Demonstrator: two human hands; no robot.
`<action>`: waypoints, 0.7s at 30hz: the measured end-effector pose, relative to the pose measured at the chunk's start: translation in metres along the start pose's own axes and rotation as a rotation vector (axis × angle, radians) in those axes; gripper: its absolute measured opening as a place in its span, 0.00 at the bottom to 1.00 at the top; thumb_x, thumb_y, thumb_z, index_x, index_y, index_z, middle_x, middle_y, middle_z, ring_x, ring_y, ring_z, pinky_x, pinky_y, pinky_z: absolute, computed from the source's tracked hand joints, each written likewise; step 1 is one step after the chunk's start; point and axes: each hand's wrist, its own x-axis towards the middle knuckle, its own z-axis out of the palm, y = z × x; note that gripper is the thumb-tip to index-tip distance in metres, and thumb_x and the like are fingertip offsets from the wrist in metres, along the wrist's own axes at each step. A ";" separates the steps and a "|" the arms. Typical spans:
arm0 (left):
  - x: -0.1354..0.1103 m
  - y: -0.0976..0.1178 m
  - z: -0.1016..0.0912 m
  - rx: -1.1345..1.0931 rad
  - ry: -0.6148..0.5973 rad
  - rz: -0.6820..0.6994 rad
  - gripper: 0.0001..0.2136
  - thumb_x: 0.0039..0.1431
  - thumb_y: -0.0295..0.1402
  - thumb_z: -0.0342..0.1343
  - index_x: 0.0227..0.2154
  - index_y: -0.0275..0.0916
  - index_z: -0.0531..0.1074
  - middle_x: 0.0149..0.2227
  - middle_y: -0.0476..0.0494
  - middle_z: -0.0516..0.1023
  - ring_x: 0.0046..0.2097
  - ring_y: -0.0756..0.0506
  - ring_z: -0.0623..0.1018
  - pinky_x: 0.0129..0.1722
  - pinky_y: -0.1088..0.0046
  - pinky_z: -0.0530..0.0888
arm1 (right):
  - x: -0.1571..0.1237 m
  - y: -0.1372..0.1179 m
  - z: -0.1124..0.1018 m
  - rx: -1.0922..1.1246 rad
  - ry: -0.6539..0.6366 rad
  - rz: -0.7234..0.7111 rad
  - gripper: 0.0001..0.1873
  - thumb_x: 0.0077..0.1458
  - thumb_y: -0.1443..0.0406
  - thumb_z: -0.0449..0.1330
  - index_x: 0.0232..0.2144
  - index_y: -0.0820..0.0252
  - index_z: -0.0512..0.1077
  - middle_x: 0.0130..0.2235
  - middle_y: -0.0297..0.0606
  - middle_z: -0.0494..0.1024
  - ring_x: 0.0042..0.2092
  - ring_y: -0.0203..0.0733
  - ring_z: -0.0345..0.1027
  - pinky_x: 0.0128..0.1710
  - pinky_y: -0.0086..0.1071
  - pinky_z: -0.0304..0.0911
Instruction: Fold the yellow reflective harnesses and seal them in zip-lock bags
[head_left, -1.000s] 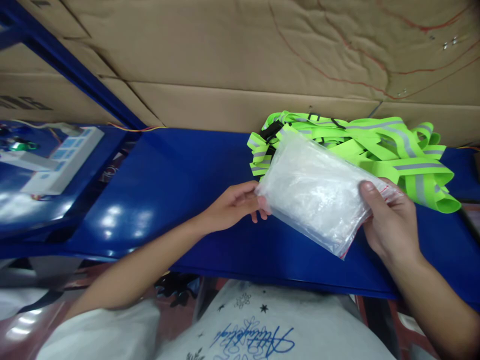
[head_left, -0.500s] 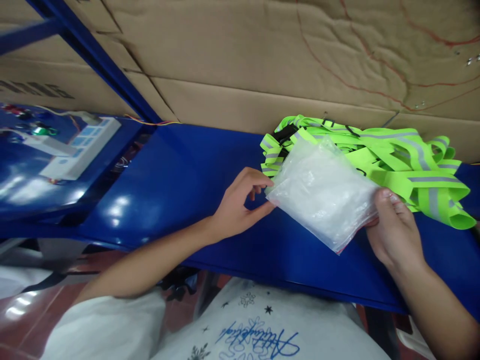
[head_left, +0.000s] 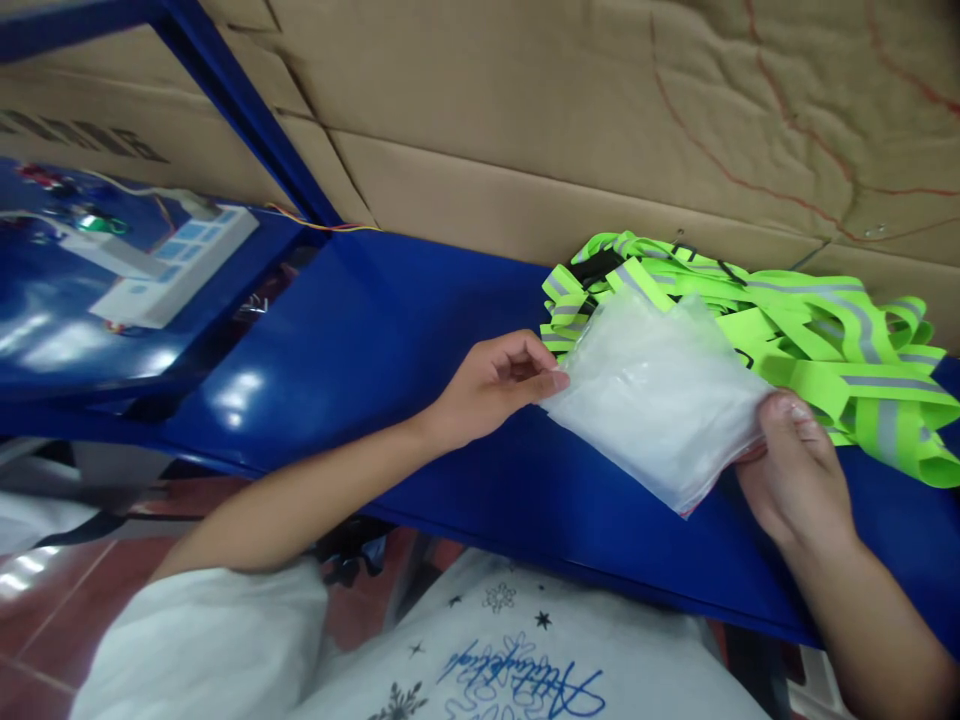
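Between my two hands is a stack of clear plastic zip bags (head_left: 660,400) with a red line along the edge. My left hand (head_left: 504,385) pinches the stack's left corner between thumb and fingers. At the right corner, my right hand (head_left: 799,465) grips the bags, thumb on top and fingers underneath. Just behind the bags lies a heap of neon yellow-green reflective straps (head_left: 817,330) with grey stripes and black buckles, partly covered by the plastic.
The blue table (head_left: 360,340) runs along a cardboard wall (head_left: 562,120) with red wires on it. To the left, past a blue metal post (head_left: 255,110), a white power strip (head_left: 180,270) with plugged-in cables lies beside small red and green items.
My left thumb and fingers have closed on the bags' left corner; before, they were apart around it. My right hand keeps its grip. The whole view has shifted slightly.
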 end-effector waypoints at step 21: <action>-0.003 0.000 0.002 -0.065 0.034 -0.012 0.16 0.60 0.45 0.67 0.30 0.36 0.75 0.25 0.51 0.71 0.24 0.55 0.66 0.24 0.78 0.63 | -0.003 0.001 0.000 -0.096 0.003 -0.018 0.24 0.50 0.51 0.74 0.27 0.60 0.69 0.28 0.29 0.67 0.31 0.32 0.59 0.30 0.24 0.59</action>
